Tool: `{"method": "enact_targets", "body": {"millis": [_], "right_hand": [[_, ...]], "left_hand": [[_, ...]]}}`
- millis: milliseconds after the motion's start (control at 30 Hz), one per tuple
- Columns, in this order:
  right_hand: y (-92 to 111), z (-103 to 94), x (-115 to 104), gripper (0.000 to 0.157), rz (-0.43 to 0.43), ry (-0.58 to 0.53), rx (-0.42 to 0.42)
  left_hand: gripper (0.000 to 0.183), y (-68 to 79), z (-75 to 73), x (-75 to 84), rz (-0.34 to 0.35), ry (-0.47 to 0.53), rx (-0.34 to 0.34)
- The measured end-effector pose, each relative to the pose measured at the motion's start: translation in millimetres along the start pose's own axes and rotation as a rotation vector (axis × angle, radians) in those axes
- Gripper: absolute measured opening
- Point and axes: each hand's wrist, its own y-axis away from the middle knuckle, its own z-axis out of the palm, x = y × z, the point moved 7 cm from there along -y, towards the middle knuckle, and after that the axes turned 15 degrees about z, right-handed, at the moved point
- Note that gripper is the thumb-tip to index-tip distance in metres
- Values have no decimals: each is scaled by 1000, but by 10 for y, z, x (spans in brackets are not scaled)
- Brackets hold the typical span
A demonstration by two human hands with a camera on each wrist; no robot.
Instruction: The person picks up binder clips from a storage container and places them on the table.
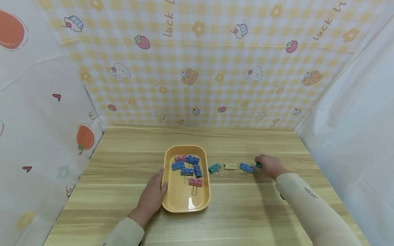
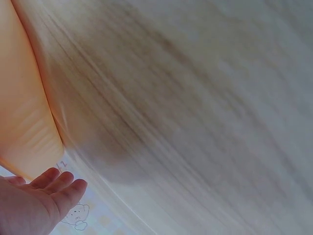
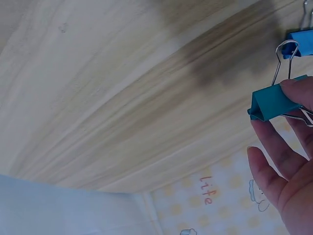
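My right hand pinches a teal binder clip between thumb and fingers, at the right end of a row of clips. In the right wrist view one wire handle of it stands up from the body. Left of it on the table lie a blue binder clip, a yellow binder clip and another teal binder clip. My left hand rests against the left side of a yellow tray, thumb over the rim and fingers along the outer wall. Several blue and pink binder clips lie inside the tray.
The wooden table extends to a checked cloth backdrop behind. White cloth walls stand on the left and right sides. The tray sits near the table's middle, just left of the row.
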Motion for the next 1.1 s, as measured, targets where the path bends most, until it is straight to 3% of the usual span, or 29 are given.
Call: {"method": "enact_targets", "body": {"millis": [767,1100], "right_hand": [[-86,267,139,34,44,22,-115],[-116,322,150,37,36,30,-122]], "left_hand": [[60,-22,14,-29,-6,11,-6],[61,-21,15,-23,-17,24,-12]]}}
